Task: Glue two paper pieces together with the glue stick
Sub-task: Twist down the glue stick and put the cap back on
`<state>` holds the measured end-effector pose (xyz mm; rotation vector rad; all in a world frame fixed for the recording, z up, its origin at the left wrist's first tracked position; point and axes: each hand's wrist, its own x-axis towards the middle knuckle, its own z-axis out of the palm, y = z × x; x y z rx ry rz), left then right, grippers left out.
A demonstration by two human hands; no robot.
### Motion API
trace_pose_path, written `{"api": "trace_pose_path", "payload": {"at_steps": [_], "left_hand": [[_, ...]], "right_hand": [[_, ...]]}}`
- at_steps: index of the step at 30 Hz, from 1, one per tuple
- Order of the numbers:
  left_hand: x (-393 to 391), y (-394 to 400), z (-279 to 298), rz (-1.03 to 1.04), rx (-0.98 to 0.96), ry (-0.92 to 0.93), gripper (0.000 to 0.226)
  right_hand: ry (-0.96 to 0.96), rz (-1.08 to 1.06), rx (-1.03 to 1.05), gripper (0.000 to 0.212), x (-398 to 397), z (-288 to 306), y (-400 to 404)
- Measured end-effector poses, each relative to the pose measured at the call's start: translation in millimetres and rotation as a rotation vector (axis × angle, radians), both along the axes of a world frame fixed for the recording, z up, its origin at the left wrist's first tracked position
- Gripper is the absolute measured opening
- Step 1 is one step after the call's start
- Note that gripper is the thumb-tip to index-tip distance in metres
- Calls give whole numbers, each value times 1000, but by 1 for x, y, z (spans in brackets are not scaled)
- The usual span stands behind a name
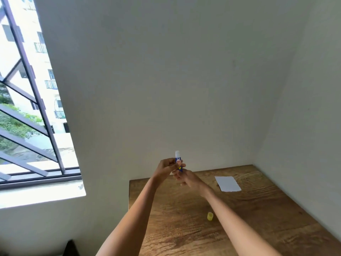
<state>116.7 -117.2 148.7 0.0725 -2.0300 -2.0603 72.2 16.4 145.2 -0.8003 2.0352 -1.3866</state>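
I hold a blue glue stick [178, 159] upright in the air above the far left part of the wooden table [258, 218]; its white glue tip is bare. My left hand [165, 168] grips the blue barrel. My right hand [186, 179] holds the stick's lower end with its fingertips. The yellow cap [210, 216] lies on the table, below my right forearm. A white paper piece [228, 183] lies flat at the far right of the table. I cannot tell whether it is one sheet or two stacked.
The table stands in a corner between two plain walls. A barred window [33, 111] with a sill is at the left, beyond the table's left edge. A dark object [71, 249] sits low by the table's left side.
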Motion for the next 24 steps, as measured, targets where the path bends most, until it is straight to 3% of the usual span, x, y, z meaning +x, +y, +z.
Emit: {"api": "trace_pose_path", "payload": {"at_steps": [2,4,6,8,13,16,18,20,22,24], "left_hand": [[-2,3,4,54,15,46,21],[-9,11,12,134,16,95,14],[-16,20,15,193,4,116,9],[-20,23,14,221,27,136,8],[-22,12,16,155,49,121,7],[-25,11,19,124,60,105,8],[-27,14,21,156,69,129,7],[-29,20,23,211,69,149,4],[-30,26,24,239,51,146,2],[-31,28,24,226,43,140,2]], "right_hand": [[241,-64,121,34,-9,3,-1],[611,-319,240,35,-10,-3,-8],[788,-577,206,28,-4,-12,-15],[777,-642,79,23,-5,-16,-19],[442,-217,-66,11,-28,1,-6],[274,-122,-60,23,-33,8,0],[432,-235,-34,26,-34,5,-1],[629,-483,9,27,-27,0,-7],[687,-669,-10,25,-18,-3,-12],[669,-710,-59,25,-16,-5,-15]]}}
